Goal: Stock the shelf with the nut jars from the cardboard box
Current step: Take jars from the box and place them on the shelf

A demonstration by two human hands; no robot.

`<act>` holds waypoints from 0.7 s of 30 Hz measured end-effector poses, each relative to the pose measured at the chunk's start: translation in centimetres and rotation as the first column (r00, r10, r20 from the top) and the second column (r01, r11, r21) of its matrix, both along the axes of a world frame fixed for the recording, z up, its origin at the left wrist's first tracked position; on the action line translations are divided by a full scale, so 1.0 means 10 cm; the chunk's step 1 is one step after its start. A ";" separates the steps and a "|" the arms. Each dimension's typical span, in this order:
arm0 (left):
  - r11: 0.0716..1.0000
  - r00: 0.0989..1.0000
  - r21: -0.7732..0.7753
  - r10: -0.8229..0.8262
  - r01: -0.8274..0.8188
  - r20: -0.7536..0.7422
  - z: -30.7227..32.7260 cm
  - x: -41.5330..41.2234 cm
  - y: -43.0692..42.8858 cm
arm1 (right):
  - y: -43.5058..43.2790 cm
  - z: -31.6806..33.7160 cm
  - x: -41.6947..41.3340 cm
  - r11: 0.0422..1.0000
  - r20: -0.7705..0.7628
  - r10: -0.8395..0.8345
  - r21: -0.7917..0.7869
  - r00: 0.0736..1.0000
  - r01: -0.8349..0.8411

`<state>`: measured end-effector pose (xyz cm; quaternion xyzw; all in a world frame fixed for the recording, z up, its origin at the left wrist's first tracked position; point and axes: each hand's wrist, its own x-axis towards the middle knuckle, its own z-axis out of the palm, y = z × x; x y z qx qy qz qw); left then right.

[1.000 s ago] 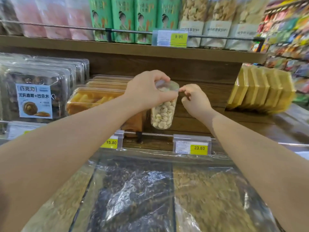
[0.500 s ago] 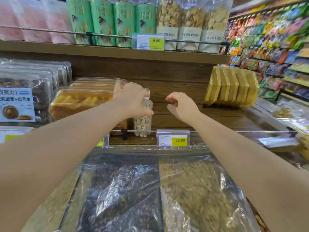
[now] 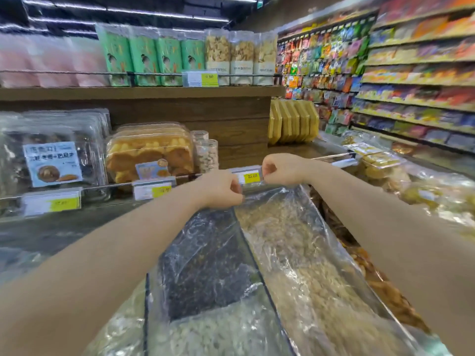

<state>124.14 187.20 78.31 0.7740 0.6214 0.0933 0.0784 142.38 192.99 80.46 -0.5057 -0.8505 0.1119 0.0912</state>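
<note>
Two clear nut jars (image 3: 208,153) stand upright on the wooden shelf (image 3: 244,152), right of a clear box of yellow pastries (image 3: 150,152). One jar stands behind the other. My left hand (image 3: 222,190) hovers in front of the shelf rail with fingers curled and nothing in it. My right hand (image 3: 284,168) is a loose fist beside the yellow price tag (image 3: 250,176), also holding nothing. Both hands are apart from the jars. The cardboard box is not in view.
Plastic-covered bulk bins (image 3: 270,253) of seeds and nuts lie below my arms. Boxed chocolates (image 3: 51,160) sit at left, yellow packs (image 3: 291,122) at right. Green and clear bags (image 3: 180,60) line the upper shelf. A snack aisle (image 3: 411,73) runs along the right.
My left hand let go of the nut jar on the shelf and drew back toward me. Both hands dropped to the rail. The view swung right.
</note>
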 end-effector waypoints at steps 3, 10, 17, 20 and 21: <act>0.992 0.994 -0.054 -0.110 0.110 -0.002 -0.25 0.11 -0.36 | -0.51 -0.19 0.15 0.995 -0.112 -0.098 0.022 0.989 0.101; 0.913 0.934 -0.197 -0.348 0.358 0.084 -0.93 0.57 -1.10 | -1.81 -0.81 0.65 0.913 -0.272 -0.388 0.017 0.881 0.407; 0.767 0.832 -0.321 -0.519 0.555 0.198 -1.45 1.49 -1.73 | -3.02 -1.13 1.40 0.803 -0.356 -0.573 -0.062 0.738 0.593; 0.683 0.784 -0.398 -0.591 0.612 0.190 -1.69 2.04 -2.02 | -3.48 -1.35 1.84 0.742 -0.364 -0.649 -0.103 0.669 0.663; 0.658 0.770 -0.420 -0.608 0.625 0.195 -1.78 2.25 -2.11 | -3.63 -1.44 2.01 0.723 -0.372 -0.668 -0.118 0.645 0.681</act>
